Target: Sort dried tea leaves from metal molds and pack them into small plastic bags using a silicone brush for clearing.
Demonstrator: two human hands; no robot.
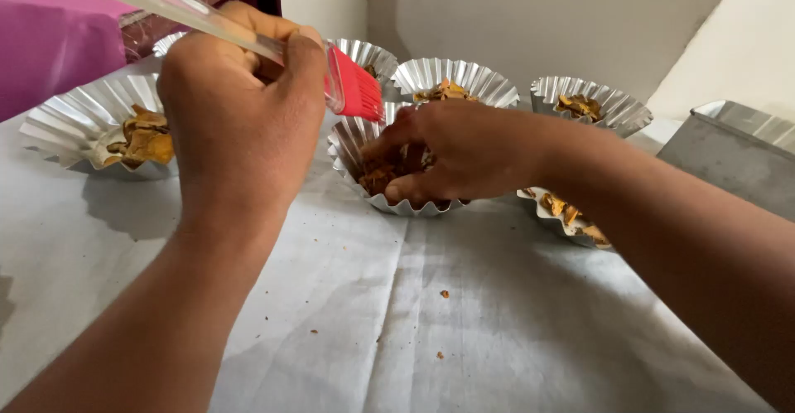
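Hands busy over the middle tin (364,144): left hand (240,106) closed round the clear handle of a pastry brush (352,88), red bristles raised just above that tin's far rim; right hand (451,152) bent down into the same tin, fingers pressing on the brown filling inside. Going left to right from that middle tin: well to its left, a fluted foil tin (79,119) already holding orange-brown pieces; behind it, two more tins (455,77), the nearer one showing filling; further right another filled tin (592,102); just right of the middle tin, a filled tin (571,218) half hidden under the right forearm. Apparently most tins loaded, brushing only at the middle one so far. Crumbs (445,294) scattered on the paper-covered bench (397,330) in front. Grey metal tray (737,152) at far right.
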